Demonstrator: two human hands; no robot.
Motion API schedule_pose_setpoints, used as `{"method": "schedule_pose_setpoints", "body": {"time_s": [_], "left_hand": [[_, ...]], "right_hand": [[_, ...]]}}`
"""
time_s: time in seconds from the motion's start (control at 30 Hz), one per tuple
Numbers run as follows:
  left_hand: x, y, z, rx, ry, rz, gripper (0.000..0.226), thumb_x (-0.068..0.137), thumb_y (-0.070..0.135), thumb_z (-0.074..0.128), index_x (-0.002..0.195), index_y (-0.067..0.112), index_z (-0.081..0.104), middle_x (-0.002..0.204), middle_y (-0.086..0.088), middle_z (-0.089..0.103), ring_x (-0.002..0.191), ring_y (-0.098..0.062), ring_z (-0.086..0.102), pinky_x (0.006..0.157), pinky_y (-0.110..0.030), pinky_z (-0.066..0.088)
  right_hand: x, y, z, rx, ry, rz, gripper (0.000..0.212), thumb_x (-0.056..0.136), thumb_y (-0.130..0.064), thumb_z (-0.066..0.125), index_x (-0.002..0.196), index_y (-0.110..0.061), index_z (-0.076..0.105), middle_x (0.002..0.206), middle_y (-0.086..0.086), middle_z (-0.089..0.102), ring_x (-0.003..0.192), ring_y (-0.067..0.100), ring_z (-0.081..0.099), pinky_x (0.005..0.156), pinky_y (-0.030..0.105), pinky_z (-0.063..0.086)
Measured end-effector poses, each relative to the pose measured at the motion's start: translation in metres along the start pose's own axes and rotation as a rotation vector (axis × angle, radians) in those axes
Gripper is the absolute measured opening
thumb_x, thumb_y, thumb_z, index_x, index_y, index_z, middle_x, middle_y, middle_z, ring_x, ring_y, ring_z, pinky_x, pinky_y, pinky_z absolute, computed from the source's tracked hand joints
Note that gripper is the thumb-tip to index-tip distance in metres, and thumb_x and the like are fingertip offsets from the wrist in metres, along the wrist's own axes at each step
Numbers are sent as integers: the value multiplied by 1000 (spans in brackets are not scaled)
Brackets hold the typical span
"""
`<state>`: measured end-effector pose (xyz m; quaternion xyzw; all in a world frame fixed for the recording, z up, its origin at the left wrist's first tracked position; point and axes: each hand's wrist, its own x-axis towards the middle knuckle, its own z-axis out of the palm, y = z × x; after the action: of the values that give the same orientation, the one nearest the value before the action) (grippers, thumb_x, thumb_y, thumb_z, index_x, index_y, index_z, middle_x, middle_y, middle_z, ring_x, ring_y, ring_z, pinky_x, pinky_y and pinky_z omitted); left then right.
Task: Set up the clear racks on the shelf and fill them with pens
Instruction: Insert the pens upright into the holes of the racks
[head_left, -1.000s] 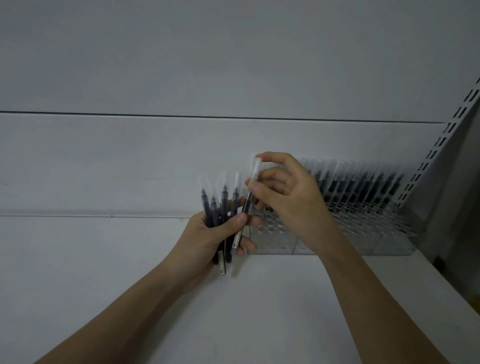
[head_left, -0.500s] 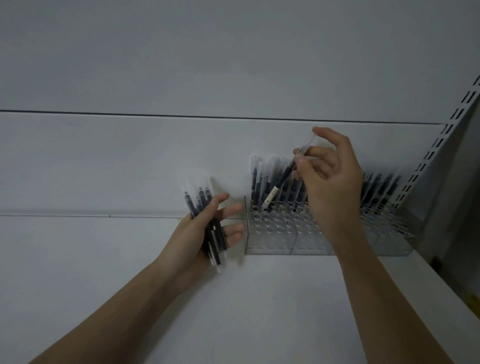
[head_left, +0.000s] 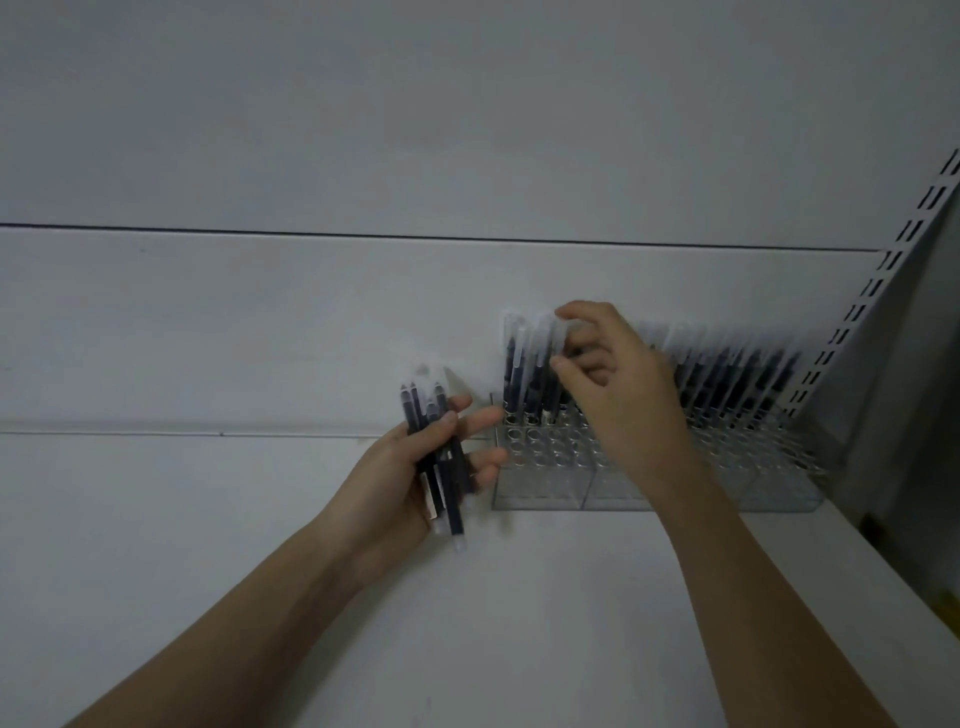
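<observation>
One pen (head_left: 551, 387) stands pinched in the right hand (head_left: 618, 395) fingers over the clear rack (head_left: 545, 483) on the shelf (head_left: 519, 597); lower it vertically into a free hole. The left hand (head_left: 410, 467) grips spare pens (head_left: 441, 467).

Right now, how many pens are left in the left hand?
4 pens, all gripped in the left hand just left of the clear rack: two tips side by side on the left, one lower, one on the right. Another may hide behind the fingers.
</observation>
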<state>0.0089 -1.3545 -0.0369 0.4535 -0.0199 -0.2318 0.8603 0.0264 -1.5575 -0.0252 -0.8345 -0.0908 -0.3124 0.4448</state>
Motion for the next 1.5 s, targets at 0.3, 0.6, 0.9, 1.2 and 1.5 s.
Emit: {"method": "schedule_pose_setpoints", "body": {"time_s": [0.3, 0.6, 0.9, 1.2, 1.5], "left_hand": [[-4, 2, 1, 117, -55, 106, 33, 98, 19, 50, 128, 20, 60, 119, -6, 72, 83, -20, 73, 71, -27, 59], [-13, 7, 30, 336, -161, 225, 32, 98, 25, 49, 129, 30, 58, 98, -6, 74, 58, -22, 65, 54, -28, 54], [17, -2, 46, 472, -243, 367, 24, 104, 16, 41, 105, 4, 61, 74, -2, 70, 41, -14, 46, 43, -24, 38], [14, -14, 32, 486, -307, 374, 33, 102, 26, 42, 120, 4, 59, 86, -5, 71, 45, -16, 54, 41, -24, 42], [22, -18, 23, 508, -234, 368, 32, 102, 29, 43, 111, 5, 62, 88, -8, 72, 38, -13, 36, 48, -29, 19]], "right_hand": [[0, 0, 7, -108, 32, -55, 28, 89, -9, 70, 114, -21, 64, 106, -3, 50, 85, 6, 62, 77, 15, 54], [-4, -24, 4, 214, 130, -11, 12, 99, -21, 59, 110, -20, 63, 88, -4, 64, 72, 16, 61, 67, 32, 53], [-5, -31, -2, 587, 37, 166, 26, 95, -15, 65, 121, -17, 63, 89, -2, 72, 75, 17, 66, 70, 29, 56], [-7, -43, -6, 586, 85, 88, 22, 92, -13, 69, 113, -14, 63, 90, 3, 72, 68, 10, 68, 61, 23, 54], [-5, -33, -5, 720, -15, 165, 17, 96, -6, 61, 111, -10, 55, 95, 9, 74, 72, 24, 64, 63, 33, 53]]}}
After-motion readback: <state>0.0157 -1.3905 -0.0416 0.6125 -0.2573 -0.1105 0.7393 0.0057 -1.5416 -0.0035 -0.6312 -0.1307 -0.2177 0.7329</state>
